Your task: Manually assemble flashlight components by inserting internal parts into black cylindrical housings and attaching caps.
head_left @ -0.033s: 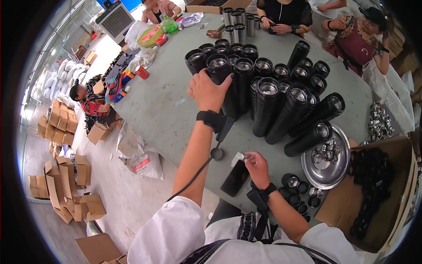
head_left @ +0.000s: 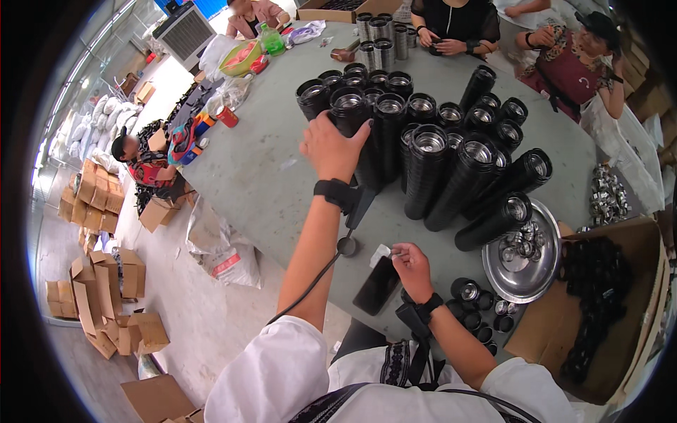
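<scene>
Head view. The left hand (head_left: 337,146) is reaching out over the grey table (head_left: 261,176), its grip closing around the upper part of a tall stack of black caps (head_left: 356,134) at the near left edge of the cluster. The right hand (head_left: 411,271) is resting close to the body, its fingers pinching a small pale piece (head_left: 381,254) just beside a dark phone (head_left: 376,285) lying flat at the table's near edge.

Risks, as a judgement:
- The neighbouring black stacks (head_left: 451,180) are leaning to the right and touching one another; a sideways pull on the gripped stack is likely to be toppling them in a chain.
- The lowest leaning stack is resting against the round metal tray (head_left: 546,282); a slide there could be scattering the small shiny inserts lying in it.
- A cable is running from the left wrist strap across the table edge and could be snagging loose parts.

Materials and shapes:
- The caps are appearing as ribbed, matt black plastic cylinders with bright metallic liners showing at the top of each stack.
- The tray is polished metal, shallow and circular.
- The cardboard box (head_left: 638,310) at right is holding more black parts.
</scene>
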{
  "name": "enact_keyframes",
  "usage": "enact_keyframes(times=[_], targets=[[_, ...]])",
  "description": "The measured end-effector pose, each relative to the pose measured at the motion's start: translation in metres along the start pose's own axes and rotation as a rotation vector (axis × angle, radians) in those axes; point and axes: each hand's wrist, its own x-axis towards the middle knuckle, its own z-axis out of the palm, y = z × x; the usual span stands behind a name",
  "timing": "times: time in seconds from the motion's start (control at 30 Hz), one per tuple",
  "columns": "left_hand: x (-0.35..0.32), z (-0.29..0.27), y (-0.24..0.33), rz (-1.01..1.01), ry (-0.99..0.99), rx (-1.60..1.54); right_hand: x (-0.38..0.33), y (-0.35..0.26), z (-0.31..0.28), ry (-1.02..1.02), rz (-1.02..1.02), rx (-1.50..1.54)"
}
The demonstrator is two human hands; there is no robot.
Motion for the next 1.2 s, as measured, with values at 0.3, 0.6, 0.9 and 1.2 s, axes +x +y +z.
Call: enact_keyframes(times=[0.3, 0.6, 0.9, 1.2], targets=[[-0.098, -0.039, -0.022, 0.19, -0.188, -0.502, -0.024, -0.048, -0.05, 0.15, -0.087, -0.222], [-0.266, -0.034, -0.008, 0.177, -0.705, -0.686, -0.095, -0.087, -0.148, 0.498, -0.253, -0.511], [-0.319, -0.019, -0.006, 0.418, -0.716, -0.753, -0.207, -0.005, -0.217, 0.911, -0.321, -0.361], [-0.387, -0.033, -0.045, 0.594, -0.599, -0.84, -0.305, 0.089, -0.222, 1.204, -0.469, -0.488]])
